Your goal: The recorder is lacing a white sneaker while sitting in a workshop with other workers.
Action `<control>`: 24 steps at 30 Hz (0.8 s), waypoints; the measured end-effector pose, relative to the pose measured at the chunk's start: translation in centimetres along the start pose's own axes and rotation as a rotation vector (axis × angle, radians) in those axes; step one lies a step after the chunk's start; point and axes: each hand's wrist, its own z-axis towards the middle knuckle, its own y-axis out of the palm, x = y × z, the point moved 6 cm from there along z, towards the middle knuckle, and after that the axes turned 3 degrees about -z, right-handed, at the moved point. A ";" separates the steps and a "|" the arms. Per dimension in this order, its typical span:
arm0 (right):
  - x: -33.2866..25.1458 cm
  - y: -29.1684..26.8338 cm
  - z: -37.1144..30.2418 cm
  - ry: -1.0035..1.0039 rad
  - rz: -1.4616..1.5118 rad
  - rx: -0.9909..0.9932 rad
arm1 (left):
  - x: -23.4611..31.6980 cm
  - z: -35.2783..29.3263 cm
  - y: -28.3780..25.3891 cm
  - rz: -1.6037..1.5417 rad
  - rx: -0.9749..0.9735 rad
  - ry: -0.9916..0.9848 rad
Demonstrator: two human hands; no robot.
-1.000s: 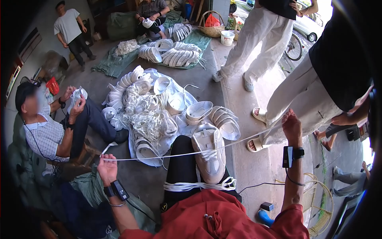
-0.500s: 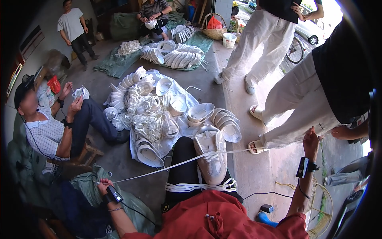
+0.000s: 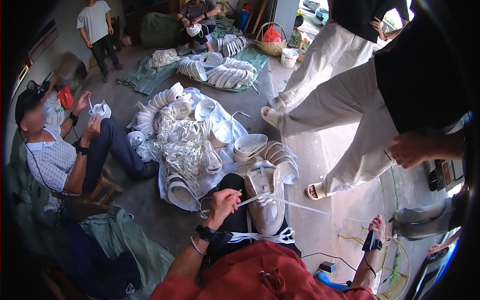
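A white and beige sneaker upper lies across my dark-trousered thighs, toe toward me. A flat white shoelace runs through its lacing area and out to both sides. My left hand is closed on the lace just left of the shoe, close to its edge. Out to the right, my right hand grips the other length of lace, pulled away from the shoe, with part of it blurred. A bundle of white laces lies over my lap between the shoe and my red top.
Ahead, a white sheet bears piled shoe uppers and tangled laces. A seated person at left laces a shoe. On the right, a person in pale trousers strides close by. A wicker chair stands near my right arm.
My left hand has come in from far left to beside the shoe. My right hand has moved down and slightly left, still on the lace. The person at right has stepped forward.
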 end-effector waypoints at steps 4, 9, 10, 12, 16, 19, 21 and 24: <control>5.4 1.4 -1.7 0.134 0.056 -0.040 | -1.5 -0.5 1.9 0.103 -0.075 -0.146; 10.8 5.0 -4.4 0.229 0.076 0.014 | -1.8 0.2 2.8 0.157 -0.075 -0.178; 13.4 9.9 -5.5 0.263 0.039 0.067 | -1.8 0.0 2.4 0.186 -0.044 -0.182; 16.6 17.3 -7.4 0.244 -0.091 -0.072 | -2.2 0.4 2.9 0.176 -0.054 -0.181; 22.3 31.1 -11.5 0.273 -0.409 -0.256 | -1.8 0.4 3.4 0.229 -0.007 -0.115; 26.4 37.8 -13.6 0.262 -0.443 -0.470 | -1.9 0.8 3.1 0.468 0.123 0.182; 28.1 40.4 -14.4 0.235 -0.469 -0.539 | -0.7 0.6 3.9 0.566 0.155 0.239; 29.6 42.9 -15.4 0.187 -0.548 -0.586 | 0.9 0.5 4.4 0.731 0.201 0.300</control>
